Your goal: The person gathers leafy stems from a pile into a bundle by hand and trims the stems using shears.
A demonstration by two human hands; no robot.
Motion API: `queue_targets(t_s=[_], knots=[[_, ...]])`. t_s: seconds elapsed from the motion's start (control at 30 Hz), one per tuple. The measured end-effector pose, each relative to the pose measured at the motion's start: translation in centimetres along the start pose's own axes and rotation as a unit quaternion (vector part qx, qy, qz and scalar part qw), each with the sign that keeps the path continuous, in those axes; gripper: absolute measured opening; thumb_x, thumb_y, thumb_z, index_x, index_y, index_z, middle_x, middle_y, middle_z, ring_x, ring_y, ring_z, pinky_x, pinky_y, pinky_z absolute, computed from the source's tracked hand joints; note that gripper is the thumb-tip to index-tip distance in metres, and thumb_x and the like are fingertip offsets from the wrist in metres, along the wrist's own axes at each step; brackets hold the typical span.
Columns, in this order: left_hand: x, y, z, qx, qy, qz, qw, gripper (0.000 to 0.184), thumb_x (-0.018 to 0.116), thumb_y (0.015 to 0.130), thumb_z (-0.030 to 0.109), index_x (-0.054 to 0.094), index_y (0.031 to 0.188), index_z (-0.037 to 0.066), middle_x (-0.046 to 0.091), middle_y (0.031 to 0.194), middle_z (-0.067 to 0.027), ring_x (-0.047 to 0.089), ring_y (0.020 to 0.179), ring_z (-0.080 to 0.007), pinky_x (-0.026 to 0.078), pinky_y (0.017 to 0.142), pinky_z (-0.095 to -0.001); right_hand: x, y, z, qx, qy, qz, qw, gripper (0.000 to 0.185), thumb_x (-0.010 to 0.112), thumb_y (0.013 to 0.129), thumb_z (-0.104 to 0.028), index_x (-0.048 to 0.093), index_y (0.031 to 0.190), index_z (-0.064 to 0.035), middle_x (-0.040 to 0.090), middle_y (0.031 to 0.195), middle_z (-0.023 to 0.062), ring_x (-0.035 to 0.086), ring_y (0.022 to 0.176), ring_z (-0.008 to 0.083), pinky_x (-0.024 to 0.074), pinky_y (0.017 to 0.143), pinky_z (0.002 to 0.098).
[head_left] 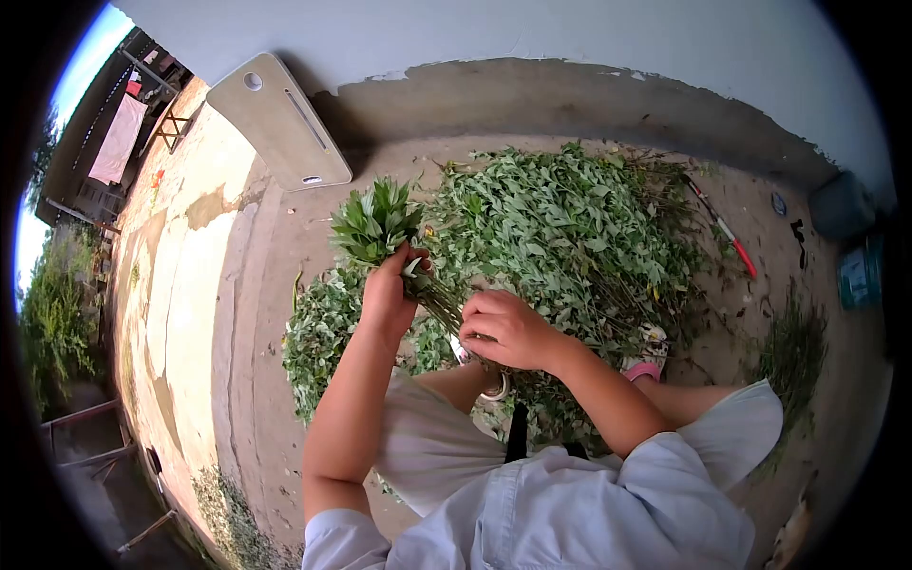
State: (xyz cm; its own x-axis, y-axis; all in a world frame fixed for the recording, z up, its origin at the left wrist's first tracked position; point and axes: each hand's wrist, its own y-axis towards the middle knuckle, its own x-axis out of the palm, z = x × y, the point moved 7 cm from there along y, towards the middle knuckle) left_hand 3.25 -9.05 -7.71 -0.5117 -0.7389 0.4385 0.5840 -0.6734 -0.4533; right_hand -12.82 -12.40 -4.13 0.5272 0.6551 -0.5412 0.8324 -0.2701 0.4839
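Note:
My left hand (391, 285) is closed around a bunch of leafy green stems (378, 223), its leaves fanning out above my fingers. The bare stems (439, 302) slant down to the right from that grip. At their lower end my right hand (508, 330) has its fingers curled in on the stems; its fingertips are partly hidden. Beneath and beyond both hands spreads a large heap of cut leafy stems (570, 228). A smaller heap of the same greens (323, 332) lies left of my left forearm.
A pale board with a handle slot (275, 123) leans by the wall (532, 95). On the right lie a red-handled tool (727, 233), a dark bundle of thin stems (793, 351), a dark container (841, 206) and a teal container (860, 275). My sandalled foot (648, 366) rests beside the heap.

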Motion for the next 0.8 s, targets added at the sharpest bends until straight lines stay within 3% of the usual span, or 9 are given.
queue_targets(t_s=[0.1, 0.17, 0.23, 0.3, 0.43, 0.57, 0.7, 0.77, 0.8], knots=[[-0.6, 0.0, 0.4, -0.001, -0.011, 0.016, 1.0, 0.015, 0.048, 0.086, 0.015, 0.048, 0.084, 0.0, 0.055, 0.079, -0.0115, 0.053, 0.068, -0.0196, 0.045, 0.063, -0.0318, -0.2, -3.9, -0.2, 0.051, 0.359, -0.234, 0.902, 0.011, 0.059, 0.078, -0.013, 0.062, 0.079, -0.0024, 0.059, 0.084, 0.0055, 0.055, 0.082, 0.0189, 0.0423, 0.071, 0.0308], [-0.5, 0.0, 0.5, 0.007, 0.005, 0.008, 1.0, 0.018, 0.048, 0.086, 0.017, 0.048, 0.078, 0.0, 0.054, 0.08, -0.0122, 0.053, 0.069, -0.0203, 0.045, 0.064, -0.0325, -3.2, -4.8, 2.3, 0.093, 0.474, -0.078, 0.872, 0.034, 0.052, 0.084, -0.03, 0.062, 0.08, 0.0031, 0.059, 0.08, 0.0104, 0.056, 0.074, 0.0207, 0.0421, 0.067, 0.0303], [-0.6, 0.3, 0.2, 0.003, 0.001, 0.01, 1.0, 0.019, 0.048, 0.086, 0.017, 0.048, 0.077, 0.0, 0.054, 0.082, -0.0125, 0.054, 0.07, -0.0203, 0.045, 0.065, -0.0325, -6.1, -5.6, 6.7, 0.192, 0.526, 0.112, 0.821, 0.063, 0.02, 0.091, -0.047, 0.059, 0.079, 0.0021, 0.059, 0.083, 0.0117, 0.05, 0.072, 0.0183, 0.0393, 0.068, 0.0293], [-0.6, 0.6, 0.0, 0.009, -0.001, -0.009, 1.0, 0.018, 0.049, 0.086, 0.016, 0.048, 0.077, 0.0, 0.054, 0.084, -0.0131, 0.054, 0.071, -0.0204, 0.046, 0.066, -0.0324, -8.5, -5.9, 8.9, 0.229, 0.493, 0.173, 0.821, 0.06, 0.015, 0.091, -0.044, 0.056, 0.092, -0.0005, 0.059, 0.09, 0.0104, 0.051, 0.081, 0.0181, 0.0388, 0.077, 0.0314], [0.0, 0.4, 0.0, 0.005, 0.008, 0.007, 1.0, 0.017, 0.049, 0.086, 0.016, 0.046, 0.078, 0.001, 0.054, 0.083, -0.0135, 0.054, 0.071, -0.0212, 0.046, 0.067, -0.0328, -6.8, -5.6, 8.1, 0.225, 0.176, -0.007, 0.958, 0.051, 0.044, 0.085, -0.041, 0.042, 0.122, -0.0058, 0.05, 0.115, 0.0093, 0.046, 0.109, 0.0227, 0.0334, 0.093, 0.0366], [0.5, 0.0, 0.3, 0.01, -0.01, -0.003, 1.0, 0.017, 0.049, 0.086, 0.016, 0.045, 0.079, 0.001, 0.054, 0.081, -0.0125, 0.053, 0.07, -0.0209, 0.046, 0.068, -0.034, 1.1, -8.2, 8.8, 0.326, 0.045, -0.391, 0.86, 0.04, 0.054, 0.082, -0.03, 0.049, 0.115, -0.0081, 0.058, 0.101, 0.0066, 0.056, 0.091, 0.0188, 0.0412, 0.084, 0.0319], [1.1, -0.9, 1.1, -0.019, 0.013, -0.057, 0.998, 0.017, 0.046, 0.087, 0.021, 0.044, 0.076, 0.008, 0.047, 0.07, -0.003, 0.043, 0.056, -0.0132, 0.039, 0.059, -0.0294, 2.4, -11.6, 10.0, 0.3, 0.324, -0.363, 0.82, 0.032, 0.051, 0.084, -0.03, 0.056, 0.103, -0.0051, 0.06, 0.084, 0.0052, 0.058, 0.081, 0.0166, 0.0437, 0.079, 0.0304], [1.5, -1.2, 1.0, -0.031, 0.002, -0.065, 0.997, 0.017, 0.046, 0.086, 0.021, 0.042, 0.074, 0.01, 0.043, 0.066, -0.0007, 0.036, 0.05, -0.0103, 0.032, 0.052, -0.0261, 1.1, -13.7, 14.9, 0.344, 0.624, -0.099, 0.694, 0.029, 0.049, 0.086, -0.026, 0.057, 0.099, -0.0022, 0.061, 0.082, 0.0047, 0.056, 0.082, 0.012, 0.0441, 0.077, 0.027], [1.7, -1.4, 0.9, -0.042, 0.005, -0.073, 0.996, 0.017, 0.046, 0.086, 0.021, 0.042, 0.074, 0.01, 0.043, 0.066, -0.0006, 0.036, 0.049, -0.0102, 0.032, 0.051, -0.026, 0.8, -15.7, 18.9, 0.425, 0.519, -0.036, 0.741, 0.028, 0.048, 0.086, -0.024, 0.057, 0.101, -0.001, 0.061, 0.085, 0.0056, 0.056, 0.081, 0.0122, 0.0442, 0.077, 0.0275]])
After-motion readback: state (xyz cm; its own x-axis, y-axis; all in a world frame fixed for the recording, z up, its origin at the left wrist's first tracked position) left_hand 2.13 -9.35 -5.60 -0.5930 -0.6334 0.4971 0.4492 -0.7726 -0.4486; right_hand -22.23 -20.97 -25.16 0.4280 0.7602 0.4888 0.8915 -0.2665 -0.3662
